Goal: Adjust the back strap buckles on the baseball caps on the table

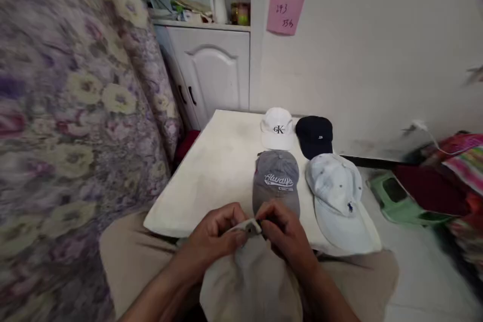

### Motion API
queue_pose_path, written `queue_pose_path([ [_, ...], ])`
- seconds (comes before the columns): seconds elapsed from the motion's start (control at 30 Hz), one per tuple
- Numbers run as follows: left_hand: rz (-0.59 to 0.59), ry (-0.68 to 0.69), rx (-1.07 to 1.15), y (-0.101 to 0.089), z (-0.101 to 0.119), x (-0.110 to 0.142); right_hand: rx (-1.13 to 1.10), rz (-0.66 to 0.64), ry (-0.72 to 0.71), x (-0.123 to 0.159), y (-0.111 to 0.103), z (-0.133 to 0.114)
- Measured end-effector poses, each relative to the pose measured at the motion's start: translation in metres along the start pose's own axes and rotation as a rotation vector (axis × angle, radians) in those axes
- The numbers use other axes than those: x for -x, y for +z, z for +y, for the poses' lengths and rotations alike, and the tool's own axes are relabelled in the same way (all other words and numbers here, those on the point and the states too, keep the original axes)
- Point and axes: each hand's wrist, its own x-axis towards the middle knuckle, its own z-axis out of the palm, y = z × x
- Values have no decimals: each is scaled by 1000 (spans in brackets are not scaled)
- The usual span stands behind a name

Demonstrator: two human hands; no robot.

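on my side of the grey cap (278, 166), my left hand (221, 231) and right hand (283, 229) pinch the beige cap (251, 282) by its strap (252, 227), crosswise between them, equally near both.

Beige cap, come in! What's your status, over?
Left hand and right hand pinching edge of beige cap. Gray cap close beyond, on white table.
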Motion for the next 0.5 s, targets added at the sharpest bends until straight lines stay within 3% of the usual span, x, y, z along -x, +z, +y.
queue_pose_path([
  [0.3,-59,-32,-358,4,24,4,-48,42,-28,-2,3,1],
  [0.5,-14,-19,-225,4,16,5,-17,25,-40,-3,6,-1],
])
